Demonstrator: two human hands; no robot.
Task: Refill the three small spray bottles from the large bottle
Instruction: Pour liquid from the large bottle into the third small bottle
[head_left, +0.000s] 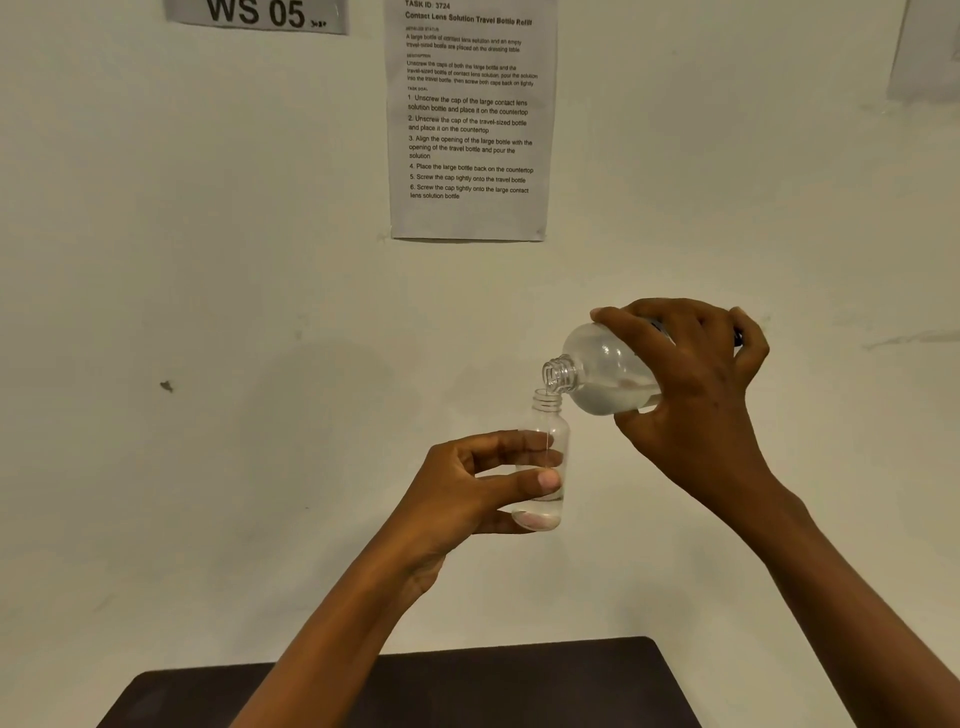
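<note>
— Where is the small bottle on your feed?
— I see the small bottle (549, 428) held upright in the air, uncapped, with a little clear liquid pooled at its bottom. The left hand (467, 488) is clamped round its lower body, thumb across the front and fingers curled behind.
— And the large one?
— The large bottle (602, 364) is just above and right of the small bottle, tipped neck-down towards it, cap off. Its mouth sits right over the small bottle's mouth; I can't tell whether the rims touch. A thin thread of liquid runs down inside the small bottle. The right hand (696, 384) grips the large bottle's body from above, fingers wrapped over it.
— Anything else?
— Well below the small bottle, a dark table (467, 686) lies at the bottom edge of my view. Well above the small bottle, a printed sheet (467, 119) hangs on the wall. Further up and left of the small bottle is a sign (254, 13) reading "WS 05".
</note>
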